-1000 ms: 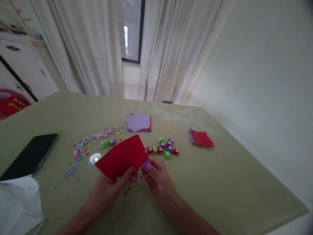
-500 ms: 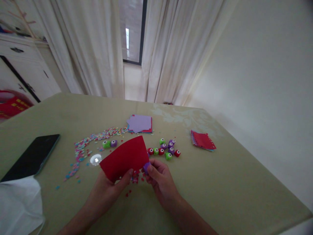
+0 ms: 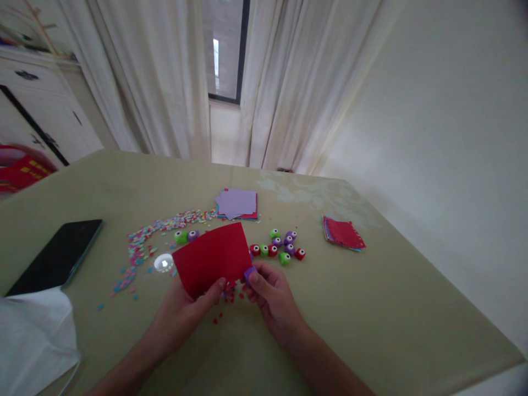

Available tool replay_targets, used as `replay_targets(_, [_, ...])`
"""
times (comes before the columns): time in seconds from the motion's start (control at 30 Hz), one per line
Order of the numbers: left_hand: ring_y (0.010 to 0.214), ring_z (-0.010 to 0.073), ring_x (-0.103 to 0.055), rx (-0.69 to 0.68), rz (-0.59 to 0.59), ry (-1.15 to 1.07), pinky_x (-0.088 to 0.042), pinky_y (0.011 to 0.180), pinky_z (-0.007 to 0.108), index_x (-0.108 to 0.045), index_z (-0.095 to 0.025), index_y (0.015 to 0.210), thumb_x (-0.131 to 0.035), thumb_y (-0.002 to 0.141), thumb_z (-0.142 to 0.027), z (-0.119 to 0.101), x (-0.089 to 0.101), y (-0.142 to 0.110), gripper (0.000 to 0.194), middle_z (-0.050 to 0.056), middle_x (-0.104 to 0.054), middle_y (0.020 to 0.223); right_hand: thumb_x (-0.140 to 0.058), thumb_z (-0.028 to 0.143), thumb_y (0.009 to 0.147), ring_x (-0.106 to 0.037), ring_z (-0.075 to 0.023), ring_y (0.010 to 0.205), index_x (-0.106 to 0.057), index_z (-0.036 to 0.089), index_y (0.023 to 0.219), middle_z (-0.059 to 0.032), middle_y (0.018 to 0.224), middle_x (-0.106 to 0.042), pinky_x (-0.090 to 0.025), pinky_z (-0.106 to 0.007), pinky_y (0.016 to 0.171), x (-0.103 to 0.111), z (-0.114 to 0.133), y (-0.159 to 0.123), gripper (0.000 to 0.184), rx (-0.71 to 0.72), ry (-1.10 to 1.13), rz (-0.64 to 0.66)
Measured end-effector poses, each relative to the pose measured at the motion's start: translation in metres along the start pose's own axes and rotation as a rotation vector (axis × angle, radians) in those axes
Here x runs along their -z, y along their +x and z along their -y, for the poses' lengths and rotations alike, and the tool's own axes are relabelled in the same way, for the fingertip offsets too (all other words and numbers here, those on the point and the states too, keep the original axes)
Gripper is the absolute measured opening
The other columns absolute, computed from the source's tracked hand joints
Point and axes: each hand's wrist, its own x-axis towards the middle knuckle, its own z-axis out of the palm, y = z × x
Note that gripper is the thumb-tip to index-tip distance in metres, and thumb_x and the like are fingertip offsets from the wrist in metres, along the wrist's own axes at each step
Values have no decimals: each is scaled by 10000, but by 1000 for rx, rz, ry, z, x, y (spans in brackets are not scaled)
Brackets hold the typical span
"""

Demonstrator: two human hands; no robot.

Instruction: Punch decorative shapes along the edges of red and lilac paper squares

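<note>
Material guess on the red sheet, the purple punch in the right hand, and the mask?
Red sheet: likely card or thick paper, matte; flat colour, bends gently without drooping. Purple punch: probably plastic; solid bright colour, moulded-looking block, finish unclear between the fingers of the right hand. Mask: looks like nonwoven fabric, matte white, soft folds, thin cord.

Left hand [image 3: 185, 311] holds red paper [image 3: 214, 256] (slightly curved).
</note>
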Motion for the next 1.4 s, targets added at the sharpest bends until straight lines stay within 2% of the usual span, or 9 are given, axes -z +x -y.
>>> replay_targets(0.17, [633,244,-747,-20,-2,-19,-584,515,278,-733,-236,860,-756,794,-418,-6,-1,2,195,17,-800,744,-964,516,645,-505,-70,563,-769,166,842,22,698,-652,-359,-189,529,-1,2,0,446,-17,-4,-1])
replay_targets(0.33, [581,241,-731,-6,0,-9,-581,495,290,-765,-240,904,-767,783,-431,-2,-2,3,225,19,-802,736,-970,504,639,-480,-69,564,-752,167,818,30,680,-625,-344,-189,525,-2,2,0,440,-29,9,3])
replay_targets(0.57, [694,262,-774,-30,3,-7,-626,598,310,-754,-236,859,-758,803,-433,1,-2,1,206,37,-826,818,-951,544,654,-440,-74,563,-757,160,805,32,651,-595,-321,-195,516,-2,3,-1,457,-19,-25,31])
replay_targets(0.67, [728,261,-784,-23,2,-15,-639,638,317,-766,-237,936,-759,805,-422,0,-3,0,226,36,-836,865,-942,541,673,-436,-75,562,-750,164,808,32,658,-596,-320,-199,523,-1,2,-1,444,-20,-33,22])
replay_targets(0.83, [731,248,-786,-22,32,-35,-643,660,310,-760,-230,908,-741,826,-395,1,-4,1,185,29,-836,851,-933,564,674,-433,-77,545,-728,158,795,30,639,-592,-300,-210,513,1,-1,0,471,-36,-43,23])
replay_targets(1.0, [786,243,-792,-36,46,-20,-645,707,311,-779,-235,1010,-728,845,-386,1,-4,0,229,29,-849,927,-926,558,691,-424,-66,532,-712,157,818,27,676,-610,-264,-210,498,3,-4,1,472,-63,-45,-13])
replay_targets(1.17, [813,250,-793,-47,36,8,-647,740,332,-774,-224,990,-713,847,-374,-2,-5,-1,216,40,-851,945,-924,539,701,-331,-51,497,-697,150,786,46,632,-558,-191,-220,472,2,-4,1,459,-42,-43,-2])
replay_targets(1.3, [750,245,-782,-34,50,21,-637,684,323,-756,-222,934,-707,856,-392,-1,-4,-2,193,30,-839,847,-923,517,708,-274,-49,497,-699,142,765,54,610,-531,-163,-224,467,2,-3,-1,440,-33,-45,29])
replay_targets(1.4, [708,246,-768,-22,21,15,-622,630,313,-747,-233,894,-725,839,-414,-2,-3,-2,190,20,-823,803,-940,507,675,-317,-60,509,-729,147,793,47,622,-553,-215,-212,469,0,-1,-2,433,-34,-72,53])
